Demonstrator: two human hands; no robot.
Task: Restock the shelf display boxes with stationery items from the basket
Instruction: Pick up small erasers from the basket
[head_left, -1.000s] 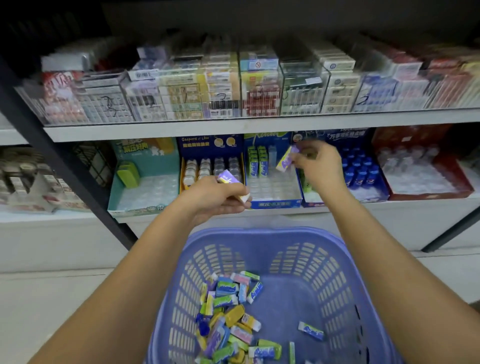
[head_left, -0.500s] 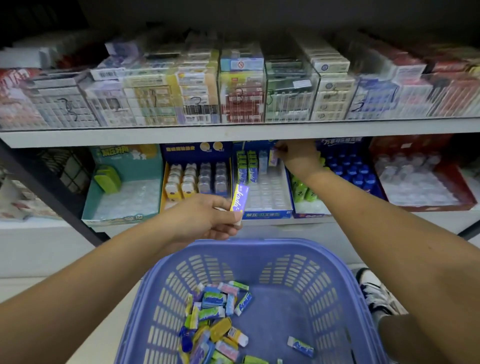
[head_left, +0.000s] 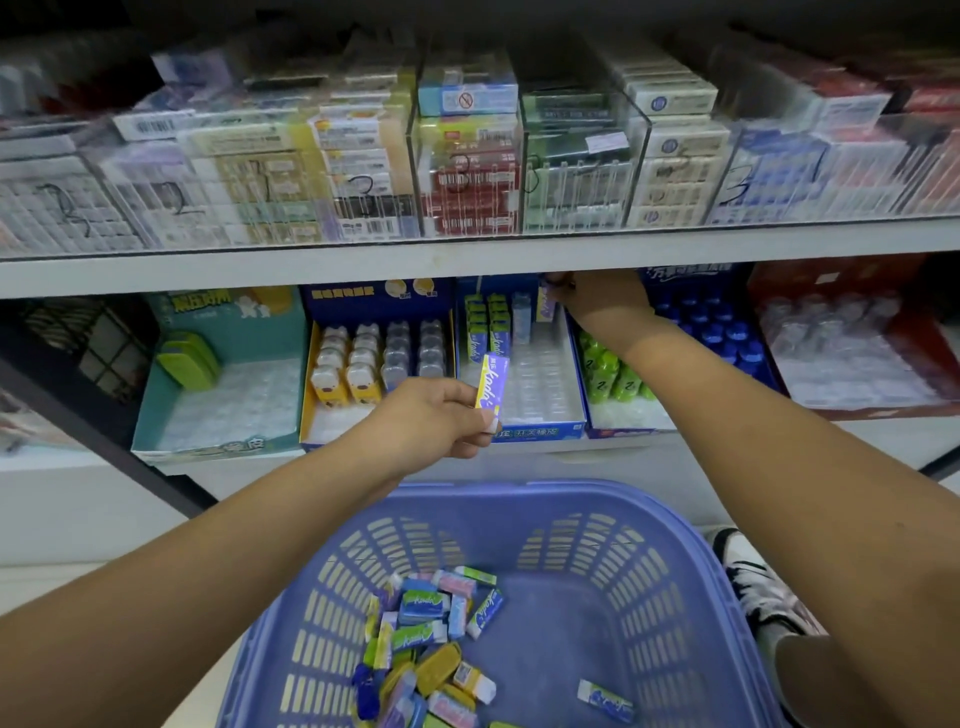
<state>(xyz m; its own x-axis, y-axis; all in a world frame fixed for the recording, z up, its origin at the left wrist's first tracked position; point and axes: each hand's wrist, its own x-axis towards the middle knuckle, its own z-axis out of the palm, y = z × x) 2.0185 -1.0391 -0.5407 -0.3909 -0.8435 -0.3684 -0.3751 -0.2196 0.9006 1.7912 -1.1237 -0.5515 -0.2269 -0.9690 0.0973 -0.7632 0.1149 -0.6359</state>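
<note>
Since a second ago the right hand (head_left: 597, 304) has gone deeper under the upper shelf (head_left: 260, 270), from the front of the blue display box (head_left: 540, 432) to its back row, and the left hand (head_left: 431, 415) has turned its eraser upright. In the head view the right fingers (head_left: 563, 299), partly hidden by the shelf edge, pinch a purple eraser (head_left: 545, 306) just beside the standing blue one, in the box's back row. The left fingers grip the second eraser (head_left: 491, 385) by its lower end, in front of the box and above the basket (head_left: 519, 491), where the loose erasers (head_left: 426, 639) lie. To do this step well, I judge the purple eraser should go down upright into its own tray pocket, square to its neighbours, and be let go only once seated. The second eraser then suits the next free pocket, printed side forward like the others.
</note>
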